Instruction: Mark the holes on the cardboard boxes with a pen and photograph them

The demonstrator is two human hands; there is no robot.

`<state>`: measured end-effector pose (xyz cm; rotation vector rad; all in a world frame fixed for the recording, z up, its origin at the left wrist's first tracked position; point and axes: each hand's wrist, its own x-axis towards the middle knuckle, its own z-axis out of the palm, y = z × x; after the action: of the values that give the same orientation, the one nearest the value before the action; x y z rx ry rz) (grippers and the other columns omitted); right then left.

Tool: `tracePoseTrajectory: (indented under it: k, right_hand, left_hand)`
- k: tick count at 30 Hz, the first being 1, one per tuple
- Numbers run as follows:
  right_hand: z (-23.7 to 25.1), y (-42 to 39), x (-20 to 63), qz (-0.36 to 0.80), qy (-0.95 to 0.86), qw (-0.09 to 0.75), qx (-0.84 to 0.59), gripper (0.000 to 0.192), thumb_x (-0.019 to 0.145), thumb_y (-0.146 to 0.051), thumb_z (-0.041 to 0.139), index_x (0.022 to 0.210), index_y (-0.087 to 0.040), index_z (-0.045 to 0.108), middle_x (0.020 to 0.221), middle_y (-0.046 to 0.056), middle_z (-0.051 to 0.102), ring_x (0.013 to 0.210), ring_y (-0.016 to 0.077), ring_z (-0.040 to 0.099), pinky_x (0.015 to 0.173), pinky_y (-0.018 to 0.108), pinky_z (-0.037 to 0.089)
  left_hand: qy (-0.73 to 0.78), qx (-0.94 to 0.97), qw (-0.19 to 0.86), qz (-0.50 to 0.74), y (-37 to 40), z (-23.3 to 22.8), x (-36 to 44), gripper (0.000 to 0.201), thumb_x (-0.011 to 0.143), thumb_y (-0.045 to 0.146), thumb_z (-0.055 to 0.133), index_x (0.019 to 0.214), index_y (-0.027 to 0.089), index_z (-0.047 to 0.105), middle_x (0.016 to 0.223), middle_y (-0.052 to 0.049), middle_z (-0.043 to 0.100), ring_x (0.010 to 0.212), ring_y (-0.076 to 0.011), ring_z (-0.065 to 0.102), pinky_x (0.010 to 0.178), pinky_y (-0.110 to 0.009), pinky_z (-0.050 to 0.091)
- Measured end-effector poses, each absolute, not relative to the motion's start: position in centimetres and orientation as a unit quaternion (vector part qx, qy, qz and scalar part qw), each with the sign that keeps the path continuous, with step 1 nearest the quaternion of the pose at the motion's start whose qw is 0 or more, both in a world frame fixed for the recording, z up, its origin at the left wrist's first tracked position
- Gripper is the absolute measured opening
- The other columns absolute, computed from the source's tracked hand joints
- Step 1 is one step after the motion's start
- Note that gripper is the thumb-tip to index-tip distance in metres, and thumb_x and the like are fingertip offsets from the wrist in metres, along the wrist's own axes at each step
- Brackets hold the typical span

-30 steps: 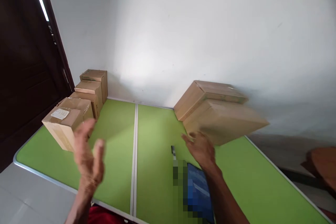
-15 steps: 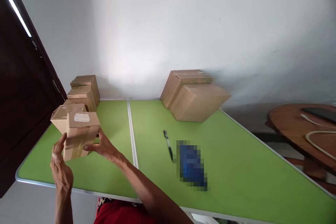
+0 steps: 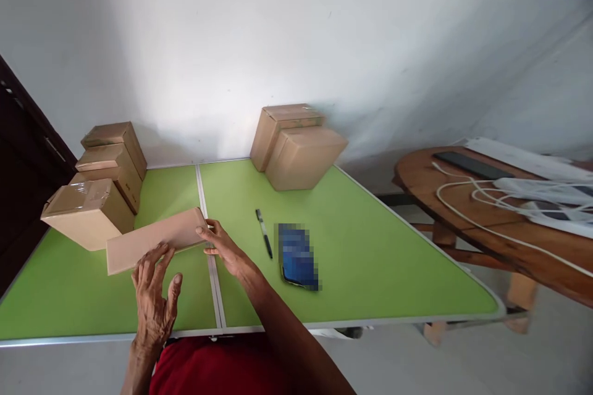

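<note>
A small brown cardboard box (image 3: 160,239) is tilted above the left part of the green table, its long plain face toward me. At the box's right end, my right hand (image 3: 227,250) grips the edge with the thumb in front and the fingers behind. My left hand (image 3: 155,290) has its fingers stretched along the near lower side of the box, fingertips touching it and the thumb standing apart. Behind the box to the left is a taped carton (image 3: 88,210).
Two more cartons (image 3: 111,166) line up behind the taped one. Two larger cartons (image 3: 306,157) stand against the wall. A black-and-white marker (image 3: 264,234) and a blurred blue pouch (image 3: 299,259) lie on the green table (image 3: 380,259). At right, a wooden table (image 3: 417,166) holds white cables.
The box has been turned from upright to lying lengthwise and carried right, away from the cartons. My left hand has loosened from its side. The view has swung right.
</note>
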<state>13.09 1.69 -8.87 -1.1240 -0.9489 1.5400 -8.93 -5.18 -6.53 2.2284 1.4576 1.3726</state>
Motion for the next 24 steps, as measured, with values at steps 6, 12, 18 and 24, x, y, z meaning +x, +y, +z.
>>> tracePoseTrajectory:
  k: [6, 12, 18, 24]
  right_hand:
    - [-9.4, 0.3, 13.8, 0.64, -0.344, 0.518, -0.45, 0.08, 0.079, -0.067, 0.09, 0.141, -0.025, 0.061, 0.139, 0.016, 0.075, 0.124, 0.0346, 0.075, 0.101, 0.054, 0.065]
    - [-8.0, -3.3, 13.2, 0.44, -0.401, 0.618, -0.514, 0.129, 0.076, -0.064, 0.09, 0.175, -0.021, 0.021, 0.163, 0.025, 0.052, 0.149, 0.0431, 0.059, 0.122, 0.063, 0.055]
    - [-10.4, -6.4, 11.8, 0.113, -0.592, 0.599, -0.526, 0.121, 0.077, -0.041, 0.093, 0.176, -0.026, 0.025, 0.169, 0.026, 0.041, 0.162, 0.0573, 0.039, 0.13, 0.084, 0.034]
    - [-13.7, -8.3, 12.1, 0.11, -0.627, 0.597, -0.487, 0.094, 0.082, -0.047, 0.092, 0.162, -0.029, 0.046, 0.161, 0.023, 0.055, 0.153, 0.0543, 0.053, 0.126, 0.081, 0.042]
  left_hand:
    - [0.555, 0.638, 0.201, 0.495, -7.7, -6.9, -9.9, 0.048, 0.106, 0.067, 0.059, 0.12, 0.029, 0.086, 0.127, -0.012, 0.083, 0.123, -0.0364, 0.076, 0.103, -0.052, 0.061]
    - [0.553, 0.498, 0.438, 0.504, -6.6, -6.2, -8.8, 0.081, 0.094, 0.086, 0.064, 0.143, 0.021, 0.074, 0.128, -0.017, 0.082, 0.115, -0.0369, 0.08, 0.097, -0.051, 0.065]
    - [0.473, 0.387, 0.617, 0.497, -2.0, -5.0, -4.6, 0.107, 0.082, 0.094, 0.071, 0.161, 0.023, 0.059, 0.137, -0.018, 0.079, 0.123, -0.039, 0.078, 0.1, -0.054, 0.067]
    - [0.503, 0.36, 0.627, 0.472, -0.2, -6.4, -3.8, 0.087, 0.079, 0.082, 0.083, 0.139, 0.021, 0.076, 0.128, -0.016, 0.083, 0.115, -0.0411, 0.081, 0.096, -0.057, 0.07]
